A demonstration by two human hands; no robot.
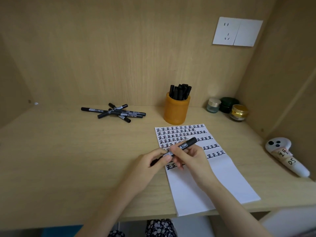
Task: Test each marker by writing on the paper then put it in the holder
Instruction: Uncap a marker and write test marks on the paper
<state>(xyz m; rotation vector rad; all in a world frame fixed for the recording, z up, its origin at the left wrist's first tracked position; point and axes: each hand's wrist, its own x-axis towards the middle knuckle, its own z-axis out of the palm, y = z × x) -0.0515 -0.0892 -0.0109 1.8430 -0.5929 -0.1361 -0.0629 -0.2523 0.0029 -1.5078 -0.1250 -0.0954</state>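
Wooden desk (68, 159), set in a panelled alcove. Both grips grasp one black marker (187, 144). The left grip (153, 162) pinches its near end, and the right grip (189, 156) curls round the barrel, with the far end jutting up beyond it. Under both lies one paper sheet (222, 182), its far half filled with rows of characters. Beyond the right grip stands one orange holder (176, 113), its markers too crowded to count. Beyond and left of the left grip, roughly five loose markers (116, 112) lie crossed. Far right of both grips are three jars (239, 112) and one white controller (287, 158).
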